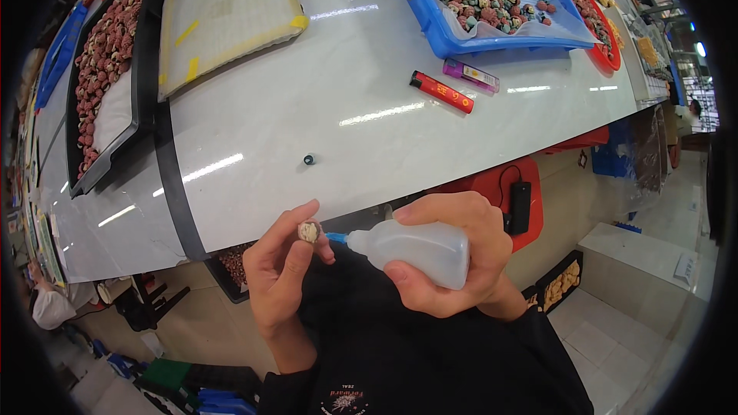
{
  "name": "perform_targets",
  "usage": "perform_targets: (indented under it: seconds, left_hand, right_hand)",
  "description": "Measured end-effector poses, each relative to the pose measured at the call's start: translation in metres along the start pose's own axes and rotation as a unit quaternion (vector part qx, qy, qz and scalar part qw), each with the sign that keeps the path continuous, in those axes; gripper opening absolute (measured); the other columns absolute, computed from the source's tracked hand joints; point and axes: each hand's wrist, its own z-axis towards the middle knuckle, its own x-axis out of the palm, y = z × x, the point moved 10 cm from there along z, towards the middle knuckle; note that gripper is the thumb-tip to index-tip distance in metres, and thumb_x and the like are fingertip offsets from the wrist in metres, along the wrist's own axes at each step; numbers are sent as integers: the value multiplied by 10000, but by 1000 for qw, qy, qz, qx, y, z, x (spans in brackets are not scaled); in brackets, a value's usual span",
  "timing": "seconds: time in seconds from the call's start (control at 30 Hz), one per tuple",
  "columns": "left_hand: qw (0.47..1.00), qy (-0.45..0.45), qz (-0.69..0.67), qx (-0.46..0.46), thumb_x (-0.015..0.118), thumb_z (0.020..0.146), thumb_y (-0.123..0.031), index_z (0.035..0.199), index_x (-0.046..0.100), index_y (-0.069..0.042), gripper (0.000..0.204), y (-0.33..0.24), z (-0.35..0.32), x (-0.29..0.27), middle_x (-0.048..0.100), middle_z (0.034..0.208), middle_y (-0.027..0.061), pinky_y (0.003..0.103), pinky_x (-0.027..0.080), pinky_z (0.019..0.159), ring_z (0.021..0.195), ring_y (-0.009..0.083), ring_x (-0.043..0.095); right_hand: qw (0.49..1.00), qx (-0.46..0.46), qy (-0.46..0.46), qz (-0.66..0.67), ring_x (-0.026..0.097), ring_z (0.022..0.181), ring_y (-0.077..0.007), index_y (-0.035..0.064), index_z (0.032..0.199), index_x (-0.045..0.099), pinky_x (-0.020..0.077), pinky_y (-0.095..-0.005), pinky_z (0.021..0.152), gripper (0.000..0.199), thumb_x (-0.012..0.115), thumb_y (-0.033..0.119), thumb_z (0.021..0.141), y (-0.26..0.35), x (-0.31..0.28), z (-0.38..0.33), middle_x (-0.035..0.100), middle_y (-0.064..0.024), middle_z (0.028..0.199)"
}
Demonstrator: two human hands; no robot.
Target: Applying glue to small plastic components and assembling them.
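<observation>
View: looking down from the person's head at a pale, glossy counter that runs diagonally across the picture, with both hands raised in front of a black top.
Left hand: the left hand (pixel 280 273) pinches a small round brownish bead (pixel 309 231) between thumb and fingertips, held just off the near edge of the counter.
Right hand: the right hand (pixel 453 250) is wrapped around a translucent squeeze bottle (pixel 419 252) lying sideways — its blue nozzle (pixel 337 238) points left and ends right beside the bead.
Counter: a white, shiny worktop (pixel 323 107) reflecting strip lights; a dark band (pixel 175 184) crosses it on the left.
On the counter: a tiny dark ring-shaped bead (pixel 309 159) lies alone near the middle; a red lighter (pixel 441 91) and a purple lighter (pixel 470 74) lie side by side further back.
Trays: a blue tray (pixel 461 40) of reddish and greenish beads at the top right, a black tray (pixel 142 92) of reddish beads at the left, and a cream padded board (pixel 231 15) with yellow tape between them — dark beads sit at its far end.
Room: a light tiled floor (pixel 607 338) lies below the counter at the right, with a red box (pixel 503 184) and a small black device (pixel 520 206) under the counter edge.
</observation>
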Motion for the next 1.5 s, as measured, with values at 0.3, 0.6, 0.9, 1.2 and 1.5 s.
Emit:
perform_targets:
  seconds: [0.3, 0.6, 0.9, 1.2, 1.5]
  left_hand:
    - [1000, -2, -3, -20, 528, 925, -101, 1198, 520, 82, 329, 3, 0, -1, 566, 883, 97, 279, 481, 691, 741, 156, 564]
    - [1000, -2, 5, -5, 515, 933, -106, 1197, 517, 81, 324, 1, 1, -2, 566, 873, 94, 279, 483, 692, 740, 155, 565]
    - [999, -23, -8, 31, 468, 966, -188, 1202, 497, 68, 349, -2, 5, -15, 563, 989, 101, 272, 471, 681, 773, 143, 541]
    - [992, -62, -103, 41, 487, 954, -150, 1230, 507, 65, 350, -4, 3, -35, 578, 1060, 142, 299, 481, 715, 798, 163, 551]
    - [990, -75, -104, 49, 502, 948, -160, 1240, 489, 64, 368, -7, 4, -39, 569, 1049, 138, 272, 466, 707, 775, 156, 533]
  right_hand:
    - [1000, -5, 21, 6, 633, 620, -165, -50, 980, 557, 479, -222, 527, 423, 722, 54, 605, 0, 6, 0, 628, -124, 870]
    - [999, -7, 25, -19, 631, 623, -172, -50, 993, 551, 485, -229, 544, 436, 725, 64, 610, -1, 7, 0, 626, -128, 902]
    - [992, 122, -19, 40, 617, 620, -114, -16, 1055, 519, 468, -214, 547, 429, 744, 69, 700, -30, -4, 0, 627, -92, 832]
    - [985, 170, 13, -18, 598, 883, -146, 14, 1053, 457, 449, -284, 847, 379, 678, -21, 747, -93, 17, 43, 630, -111, 949]
    - [988, 115, 10, -100, 571, 968, -158, 21, 1086, 492, 438, -303, 879, 420, 707, 0, 726, -96, 31, 54, 600, -73, 985]
